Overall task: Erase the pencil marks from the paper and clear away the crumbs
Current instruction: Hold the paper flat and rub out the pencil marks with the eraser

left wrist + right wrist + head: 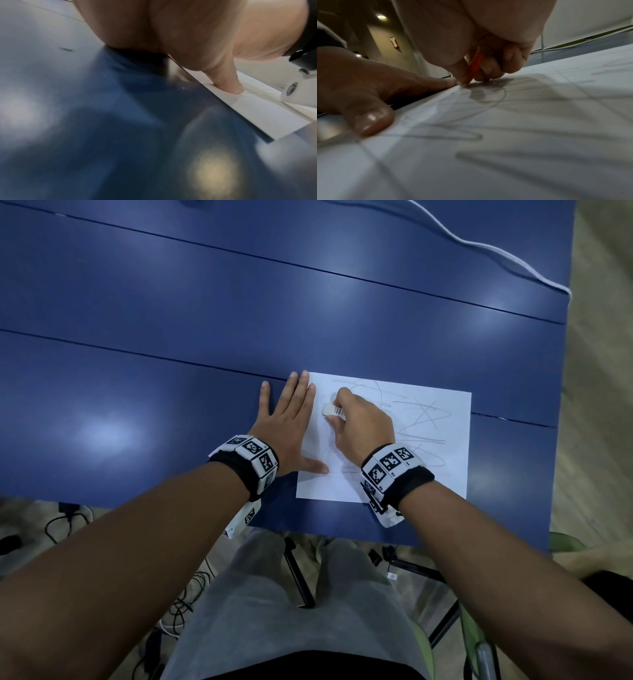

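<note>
A white sheet of paper (pixel 424 453) covered in grey pencil scribbles (pixel 421 419) lies near the front edge of the blue table (pixel 171 337). My left hand (pixel 291 419) lies flat, fingers straight, over the paper's left edge, with its thumb (pixel 229 83) pressed on the sheet. My right hand (pixel 359 426) grips a white eraser (pixel 334 410) with a barcode sleeve, its tip down on the upper left part of the paper. In the right wrist view the eraser's red sleeve edge (pixel 475 67) shows between the curled fingers, touching the paper (pixel 505 128). No crumbs are discernible.
A white cable (pixel 479 244) runs across the table's far right corner. Seams cross the tabletop. The table's right edge is close to the paper. Under the table lie cables and chair legs (pixel 298 573).
</note>
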